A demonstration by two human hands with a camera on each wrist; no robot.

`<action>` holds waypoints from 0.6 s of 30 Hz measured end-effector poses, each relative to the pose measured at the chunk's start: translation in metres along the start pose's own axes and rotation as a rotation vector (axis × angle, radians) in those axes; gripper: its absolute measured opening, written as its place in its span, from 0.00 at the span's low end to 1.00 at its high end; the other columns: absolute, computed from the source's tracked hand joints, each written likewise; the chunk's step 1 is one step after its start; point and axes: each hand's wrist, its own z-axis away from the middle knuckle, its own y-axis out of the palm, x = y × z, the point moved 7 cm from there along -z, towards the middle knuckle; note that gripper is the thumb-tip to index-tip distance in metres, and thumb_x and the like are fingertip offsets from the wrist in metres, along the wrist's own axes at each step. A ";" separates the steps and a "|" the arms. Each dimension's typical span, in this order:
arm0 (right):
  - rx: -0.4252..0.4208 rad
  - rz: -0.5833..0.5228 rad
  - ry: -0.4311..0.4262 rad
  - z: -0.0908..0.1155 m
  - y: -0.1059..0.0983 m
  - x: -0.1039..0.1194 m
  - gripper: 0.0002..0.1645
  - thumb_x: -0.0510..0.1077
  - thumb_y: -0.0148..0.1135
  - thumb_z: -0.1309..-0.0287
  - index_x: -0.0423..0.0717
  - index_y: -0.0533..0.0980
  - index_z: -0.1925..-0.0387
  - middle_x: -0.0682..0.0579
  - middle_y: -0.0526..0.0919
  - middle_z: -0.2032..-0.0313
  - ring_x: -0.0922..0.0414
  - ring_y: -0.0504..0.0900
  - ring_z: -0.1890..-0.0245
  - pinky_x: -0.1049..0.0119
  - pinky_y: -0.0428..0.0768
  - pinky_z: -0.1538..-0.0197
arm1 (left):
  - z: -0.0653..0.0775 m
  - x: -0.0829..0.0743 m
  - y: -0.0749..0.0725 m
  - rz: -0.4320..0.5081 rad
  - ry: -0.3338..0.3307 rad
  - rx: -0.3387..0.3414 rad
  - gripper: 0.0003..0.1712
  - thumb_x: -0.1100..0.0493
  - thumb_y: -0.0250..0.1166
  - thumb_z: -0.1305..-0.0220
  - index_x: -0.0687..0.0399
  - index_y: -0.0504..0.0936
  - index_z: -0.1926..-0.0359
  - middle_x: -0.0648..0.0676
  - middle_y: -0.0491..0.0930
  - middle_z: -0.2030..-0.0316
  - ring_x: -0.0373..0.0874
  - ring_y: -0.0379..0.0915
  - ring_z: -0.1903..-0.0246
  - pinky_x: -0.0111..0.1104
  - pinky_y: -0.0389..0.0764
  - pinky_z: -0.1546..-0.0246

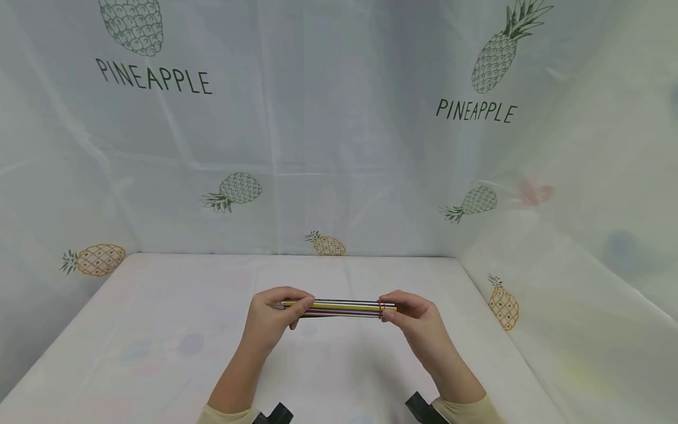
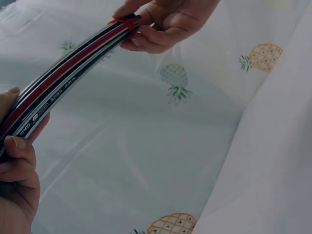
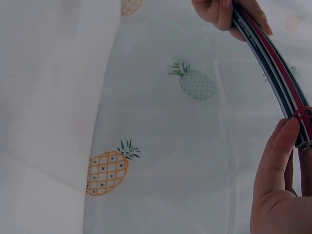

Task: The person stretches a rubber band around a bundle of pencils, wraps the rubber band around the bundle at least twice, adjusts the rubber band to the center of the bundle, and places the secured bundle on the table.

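Note:
A bundle of striped pencils (image 1: 344,308) is held level above the table, side by side; yellow, black, silver and dark red barrels show. My left hand (image 1: 271,321) grips the left end between thumb and fingers. At the other end, my right hand (image 1: 424,330) pinches the pencils, its thumb and fingertips right at a red rubber band (image 1: 381,310). This band (image 2: 127,23) wraps the bundle close to its end, as the left wrist view shows. In the right wrist view the pencils (image 3: 270,61) stretch between both hands, and the barrels carry small white lettering.
Under the hands lies a white-covered table (image 1: 175,318). Behind it hangs a pale curtain (image 1: 328,129) printed with pineapples and lettering, and more of this sheet rises along the right side. Dark straps (image 1: 425,407) sit at the cuffs.

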 end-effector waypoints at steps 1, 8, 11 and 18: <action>-0.004 0.014 0.001 0.000 -0.001 0.001 0.16 0.27 0.64 0.45 0.42 0.83 0.56 0.50 0.83 0.59 0.58 0.81 0.61 0.65 0.80 0.53 | 0.000 0.002 0.000 -0.010 -0.030 -0.008 0.07 0.60 0.75 0.46 0.58 0.88 0.68 0.54 0.81 0.72 0.41 0.68 0.86 0.31 0.72 0.81; -0.079 0.083 0.023 0.000 -0.004 0.003 0.15 0.29 0.70 0.50 0.33 0.82 0.58 0.47 0.85 0.59 0.54 0.83 0.60 0.62 0.82 0.54 | 0.000 0.008 -0.007 -0.095 -0.090 -0.112 0.15 0.58 0.78 0.50 0.53 0.87 0.60 0.54 0.81 0.65 0.46 0.76 0.69 0.31 0.81 0.72; -0.112 0.101 0.012 -0.001 -0.003 0.002 0.15 0.28 0.71 0.52 0.32 0.82 0.59 0.45 0.85 0.59 0.54 0.83 0.59 0.62 0.82 0.55 | 0.000 0.009 -0.011 -0.109 -0.098 -0.184 0.18 0.56 0.79 0.52 0.52 0.85 0.58 0.54 0.80 0.63 0.47 0.76 0.66 0.31 0.81 0.69; -0.119 0.136 -0.113 -0.004 0.006 0.004 0.16 0.25 0.71 0.54 0.31 0.82 0.58 0.42 0.84 0.58 0.53 0.83 0.58 0.64 0.83 0.57 | 0.004 0.006 -0.017 0.006 -0.102 -0.364 0.23 0.59 0.79 0.51 0.56 0.80 0.55 0.56 0.78 0.60 0.47 0.77 0.62 0.29 0.82 0.67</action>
